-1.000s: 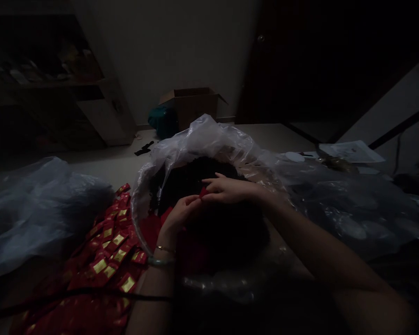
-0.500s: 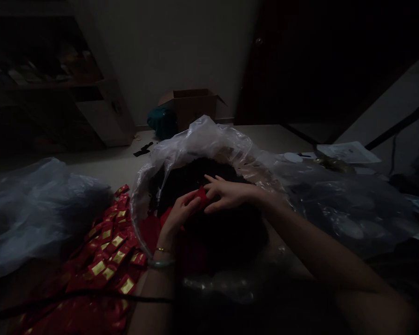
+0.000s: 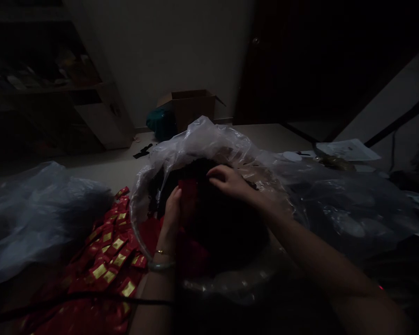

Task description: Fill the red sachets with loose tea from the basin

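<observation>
A round container lined with clear plastic [image 3: 203, 132] stands in front of me, holding a heap of dark loose material [image 3: 230, 232]. Over its left side, my left hand [image 3: 172, 209] is closed on the edge of a small red packet [image 3: 187, 193], held upright. My right hand [image 3: 230, 182] is just above the far part of the heap, fingers curled together; whatever they pinch is too dark to make out. More red packets [image 3: 150, 230] lie inside the container, near my left wrist. To the left is a pile of red packets with gold labels [image 3: 118, 244].
A filled clear plastic bag [image 3: 45, 214] sits at far left, another plastic bag [image 3: 349, 209] at right. Behind are an open cardboard box [image 3: 193, 109] and a teal bundle [image 3: 161, 123]. A dark cord [image 3: 91, 295] crosses the lower left.
My hands have moved apart. The left now holds the red packet upright, while the right has left it and moved up and right over the dark heap, its fingers curling in.
</observation>
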The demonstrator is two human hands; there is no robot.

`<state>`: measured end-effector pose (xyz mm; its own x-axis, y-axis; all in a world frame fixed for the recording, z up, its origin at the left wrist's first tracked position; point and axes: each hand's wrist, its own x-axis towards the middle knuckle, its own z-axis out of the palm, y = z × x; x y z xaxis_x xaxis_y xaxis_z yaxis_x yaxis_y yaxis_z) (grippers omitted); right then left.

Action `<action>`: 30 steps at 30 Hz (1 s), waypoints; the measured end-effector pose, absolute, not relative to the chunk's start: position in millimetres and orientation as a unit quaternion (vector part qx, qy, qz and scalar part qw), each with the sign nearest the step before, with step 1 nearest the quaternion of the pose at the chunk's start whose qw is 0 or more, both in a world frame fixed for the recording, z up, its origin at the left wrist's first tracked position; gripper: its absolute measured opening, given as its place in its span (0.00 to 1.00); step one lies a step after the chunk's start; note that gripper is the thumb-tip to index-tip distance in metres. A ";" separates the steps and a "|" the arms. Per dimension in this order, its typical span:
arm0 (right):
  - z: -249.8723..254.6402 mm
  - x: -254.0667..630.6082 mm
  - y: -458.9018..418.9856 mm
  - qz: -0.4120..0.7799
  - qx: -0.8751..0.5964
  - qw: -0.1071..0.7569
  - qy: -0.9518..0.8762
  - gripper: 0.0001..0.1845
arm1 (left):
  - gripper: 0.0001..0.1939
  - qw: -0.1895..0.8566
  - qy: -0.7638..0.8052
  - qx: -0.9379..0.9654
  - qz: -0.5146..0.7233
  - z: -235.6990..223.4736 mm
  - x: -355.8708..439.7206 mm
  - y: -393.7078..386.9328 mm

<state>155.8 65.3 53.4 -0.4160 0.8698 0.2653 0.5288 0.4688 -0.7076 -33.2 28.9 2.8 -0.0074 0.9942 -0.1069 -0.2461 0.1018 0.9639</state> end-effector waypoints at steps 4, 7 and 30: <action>27.9 145.1 52.6 0.171 -0.332 0.007 -0.928 0.39 | 0.37 0.620 0.369 0.376 0.581 9.7 -34.8 21.4; 14.8 127.2 44.5 0.086 -0.295 -0.109 -0.945 0.41 | 0.36 0.593 0.374 0.424 0.573 7.1 -35.2 18.8; 26.6 166.2 66.1 0.166 -0.477 0.117 -0.855 0.11 | 0.19 0.327 0.517 0.692 0.384 6.6 -56.6 18.0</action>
